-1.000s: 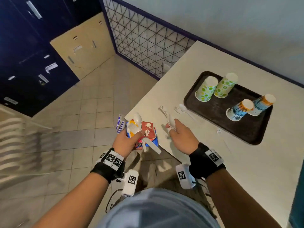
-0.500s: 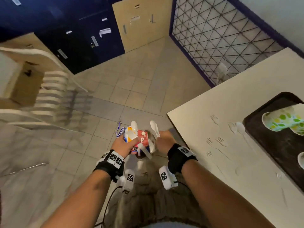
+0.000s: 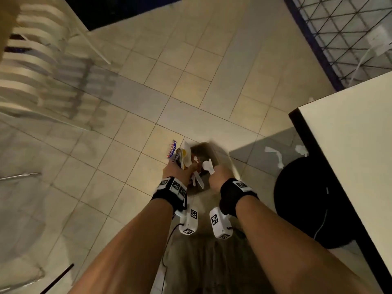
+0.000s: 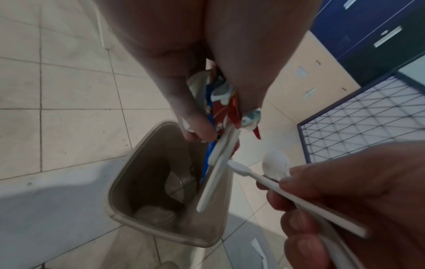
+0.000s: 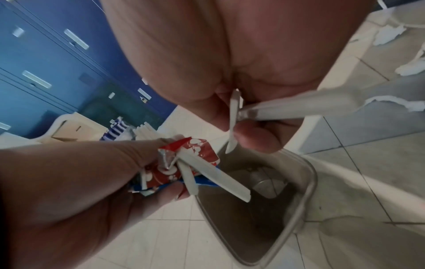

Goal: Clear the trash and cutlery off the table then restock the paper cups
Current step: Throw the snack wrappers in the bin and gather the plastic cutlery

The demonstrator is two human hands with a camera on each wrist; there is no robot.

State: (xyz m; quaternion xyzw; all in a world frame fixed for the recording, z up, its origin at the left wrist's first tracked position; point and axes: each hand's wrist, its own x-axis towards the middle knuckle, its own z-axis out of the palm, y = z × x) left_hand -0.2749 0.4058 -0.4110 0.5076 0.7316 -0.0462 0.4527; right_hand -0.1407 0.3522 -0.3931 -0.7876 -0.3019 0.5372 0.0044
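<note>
Pointing binward, white cutlery handles (image 4: 215, 179)

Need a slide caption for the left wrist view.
Left hand holds wrappers above bin; right hand grips cutlery.

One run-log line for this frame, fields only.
stage: dumping | left hand: grips wrappers and cutlery | right hand: grips white cutlery | bin: open, below both
</note>
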